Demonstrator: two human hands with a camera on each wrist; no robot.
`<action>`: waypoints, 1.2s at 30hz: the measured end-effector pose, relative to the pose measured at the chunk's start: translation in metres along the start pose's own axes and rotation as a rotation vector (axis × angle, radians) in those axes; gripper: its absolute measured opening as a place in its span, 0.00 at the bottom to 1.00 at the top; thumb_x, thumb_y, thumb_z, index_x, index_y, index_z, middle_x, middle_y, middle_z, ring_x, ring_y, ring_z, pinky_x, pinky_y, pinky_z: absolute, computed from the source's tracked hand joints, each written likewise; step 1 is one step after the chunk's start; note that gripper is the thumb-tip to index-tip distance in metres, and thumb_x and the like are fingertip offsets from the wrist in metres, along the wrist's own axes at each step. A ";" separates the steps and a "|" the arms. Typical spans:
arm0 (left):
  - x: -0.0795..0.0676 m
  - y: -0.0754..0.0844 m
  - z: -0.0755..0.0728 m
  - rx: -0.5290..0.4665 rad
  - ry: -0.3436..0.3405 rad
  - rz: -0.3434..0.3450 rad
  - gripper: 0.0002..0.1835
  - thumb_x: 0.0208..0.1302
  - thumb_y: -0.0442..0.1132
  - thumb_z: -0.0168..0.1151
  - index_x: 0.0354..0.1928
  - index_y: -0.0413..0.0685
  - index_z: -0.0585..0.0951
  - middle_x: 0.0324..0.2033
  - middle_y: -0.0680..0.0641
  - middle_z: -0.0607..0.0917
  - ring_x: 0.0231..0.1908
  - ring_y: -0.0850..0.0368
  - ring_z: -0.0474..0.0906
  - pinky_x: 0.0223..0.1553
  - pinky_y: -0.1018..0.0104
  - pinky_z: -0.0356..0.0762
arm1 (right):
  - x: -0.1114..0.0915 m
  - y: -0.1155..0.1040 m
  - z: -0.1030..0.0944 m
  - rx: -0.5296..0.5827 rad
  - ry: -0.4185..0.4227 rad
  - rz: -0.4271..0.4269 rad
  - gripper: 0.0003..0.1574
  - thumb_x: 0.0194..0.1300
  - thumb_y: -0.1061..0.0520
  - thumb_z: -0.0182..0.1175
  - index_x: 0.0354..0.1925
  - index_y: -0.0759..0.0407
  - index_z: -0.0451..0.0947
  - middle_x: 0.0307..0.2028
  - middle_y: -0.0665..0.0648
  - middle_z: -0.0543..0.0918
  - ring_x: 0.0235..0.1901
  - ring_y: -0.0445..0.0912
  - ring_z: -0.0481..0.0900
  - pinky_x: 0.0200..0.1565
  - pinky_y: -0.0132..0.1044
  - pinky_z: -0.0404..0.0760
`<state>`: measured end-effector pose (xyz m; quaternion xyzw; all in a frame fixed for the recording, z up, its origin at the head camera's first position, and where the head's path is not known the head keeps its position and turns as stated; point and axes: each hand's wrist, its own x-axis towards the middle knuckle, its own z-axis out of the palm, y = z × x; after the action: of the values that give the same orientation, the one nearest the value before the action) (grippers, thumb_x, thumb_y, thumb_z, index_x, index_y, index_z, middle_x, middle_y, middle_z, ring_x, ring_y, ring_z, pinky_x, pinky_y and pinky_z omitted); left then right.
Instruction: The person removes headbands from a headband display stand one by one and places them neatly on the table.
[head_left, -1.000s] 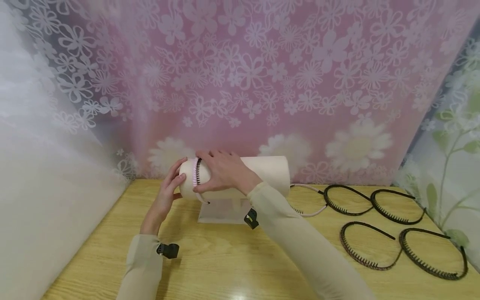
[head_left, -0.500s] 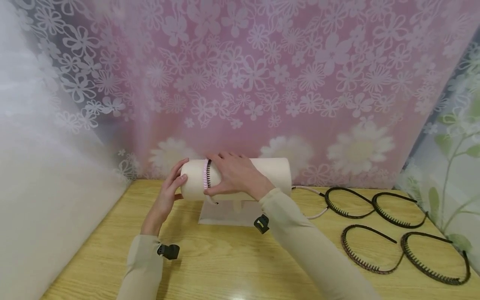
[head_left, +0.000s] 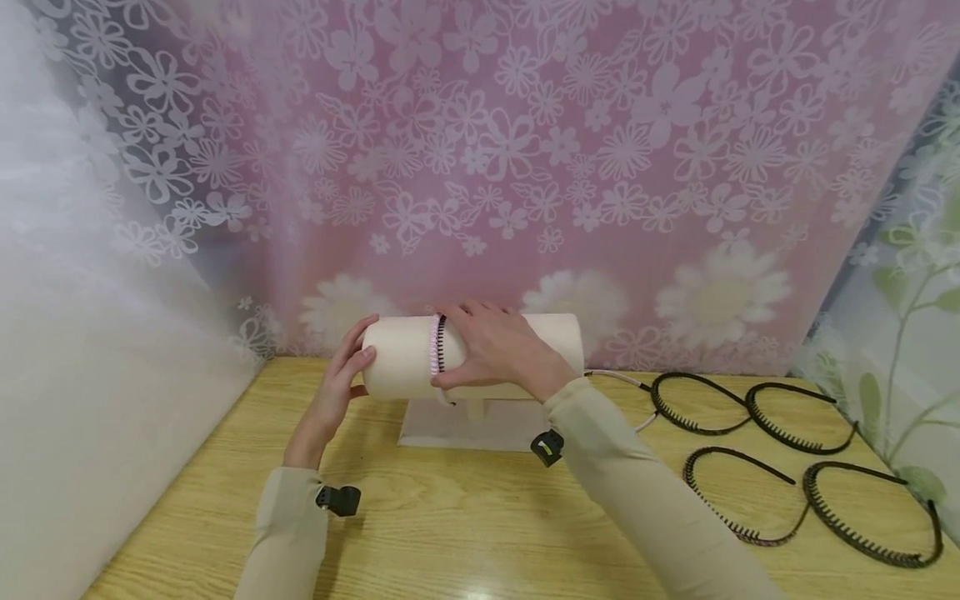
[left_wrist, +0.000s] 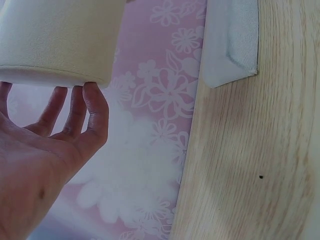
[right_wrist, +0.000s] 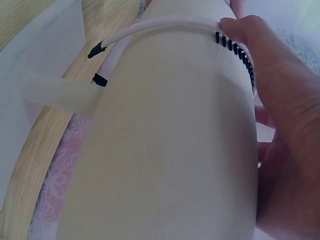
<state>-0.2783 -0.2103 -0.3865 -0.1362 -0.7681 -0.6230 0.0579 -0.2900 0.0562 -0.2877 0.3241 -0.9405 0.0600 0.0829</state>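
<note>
A cream padded cylinder (head_left: 397, 358) lies horizontally on a stand with a flat pale base (head_left: 431, 429). My left hand (head_left: 330, 400) grips the cylinder's left end, its fingertips curled against the end rim in the left wrist view. A pale pink headband (head_left: 433, 346) with dark comb teeth sits over the cylinder, left of its middle. My right hand (head_left: 498, 350) reaches across the top and holds this headband, thumb (right_wrist: 237, 30) on the near side, fingers over the far side. In the right wrist view the headband's dark-tipped ends hang below the cylinder.
On the wooden table at right lie several dark toothed headbands, among them a black headband (head_left: 678, 422) and a front one (head_left: 847, 537). Another pale headband (head_left: 618, 376) is partly hidden behind the cylinder's right end. A flowered pink curtain (head_left: 480, 167) hangs behind.
My right hand has slid the pink headband rightward along the cylinder, from near its left end toward the middle. My left hand stays on the left end.
</note>
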 end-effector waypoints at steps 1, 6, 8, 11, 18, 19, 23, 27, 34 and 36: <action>0.000 0.000 0.000 -0.001 0.000 0.002 0.30 0.80 0.53 0.44 0.80 0.68 0.57 0.77 0.45 0.61 0.67 0.39 0.68 0.53 0.47 0.79 | -0.001 0.001 0.000 -0.002 0.001 0.000 0.65 0.51 0.21 0.67 0.79 0.43 0.57 0.66 0.55 0.76 0.66 0.54 0.74 0.68 0.58 0.70; -0.001 0.001 0.000 -0.004 0.000 -0.004 0.30 0.80 0.53 0.45 0.80 0.70 0.57 0.77 0.45 0.61 0.66 0.39 0.68 0.52 0.49 0.79 | -0.005 0.005 -0.003 -0.003 -0.013 0.012 0.66 0.51 0.20 0.65 0.80 0.42 0.55 0.70 0.55 0.73 0.70 0.55 0.70 0.72 0.60 0.65; -0.001 0.001 0.000 -0.005 -0.001 -0.004 0.30 0.80 0.53 0.45 0.80 0.71 0.57 0.77 0.45 0.61 0.66 0.39 0.68 0.52 0.49 0.79 | -0.006 0.007 -0.004 -0.006 -0.022 0.015 0.66 0.52 0.20 0.64 0.80 0.42 0.55 0.71 0.55 0.72 0.71 0.56 0.69 0.72 0.60 0.64; -0.001 0.001 0.000 -0.003 0.001 0.000 0.29 0.80 0.52 0.45 0.80 0.72 0.58 0.77 0.45 0.61 0.66 0.39 0.68 0.52 0.48 0.79 | -0.009 0.010 -0.005 -0.012 -0.028 0.015 0.66 0.52 0.19 0.64 0.80 0.43 0.55 0.72 0.56 0.71 0.72 0.56 0.68 0.73 0.59 0.63; -0.001 0.001 0.000 -0.002 -0.001 0.007 0.29 0.80 0.52 0.44 0.79 0.73 0.58 0.77 0.45 0.61 0.66 0.39 0.68 0.51 0.50 0.79 | -0.017 0.017 -0.008 0.005 -0.031 0.044 0.66 0.51 0.20 0.65 0.78 0.46 0.58 0.74 0.59 0.68 0.74 0.58 0.65 0.70 0.62 0.67; -0.001 0.001 0.000 -0.003 -0.001 0.007 0.29 0.80 0.52 0.44 0.79 0.73 0.58 0.77 0.45 0.61 0.66 0.39 0.68 0.51 0.51 0.79 | -0.018 0.018 -0.008 0.006 -0.031 0.049 0.66 0.51 0.20 0.65 0.79 0.45 0.57 0.74 0.59 0.68 0.74 0.58 0.65 0.70 0.62 0.67; -0.001 0.001 0.000 -0.005 -0.004 0.005 0.29 0.80 0.52 0.45 0.79 0.73 0.58 0.77 0.45 0.61 0.65 0.39 0.68 0.50 0.52 0.79 | -0.023 0.023 -0.008 0.005 -0.029 0.051 0.67 0.51 0.20 0.65 0.79 0.45 0.55 0.75 0.59 0.67 0.74 0.59 0.64 0.69 0.63 0.68; -0.001 0.001 0.000 -0.006 -0.006 0.001 0.29 0.80 0.52 0.44 0.80 0.73 0.58 0.77 0.45 0.61 0.65 0.39 0.68 0.50 0.53 0.79 | -0.027 0.027 -0.010 0.002 -0.019 0.046 0.67 0.51 0.21 0.65 0.80 0.45 0.55 0.74 0.59 0.68 0.73 0.59 0.67 0.68 0.63 0.69; 0.000 0.001 -0.001 -0.008 -0.007 0.002 0.29 0.80 0.52 0.44 0.80 0.72 0.58 0.77 0.45 0.61 0.65 0.40 0.68 0.50 0.53 0.79 | -0.034 0.034 -0.012 -0.002 -0.015 0.059 0.67 0.51 0.21 0.65 0.79 0.45 0.55 0.73 0.60 0.69 0.70 0.61 0.70 0.67 0.64 0.69; 0.000 0.001 -0.001 -0.007 -0.010 -0.002 0.29 0.80 0.52 0.44 0.80 0.72 0.58 0.77 0.45 0.61 0.65 0.40 0.68 0.50 0.53 0.79 | -0.037 0.036 -0.013 -0.003 -0.015 0.062 0.66 0.51 0.21 0.65 0.79 0.45 0.55 0.73 0.60 0.69 0.70 0.62 0.70 0.68 0.65 0.69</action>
<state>-0.2778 -0.2108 -0.3855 -0.1387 -0.7662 -0.6253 0.0530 -0.2825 0.1090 -0.2845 0.2949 -0.9508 0.0588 0.0743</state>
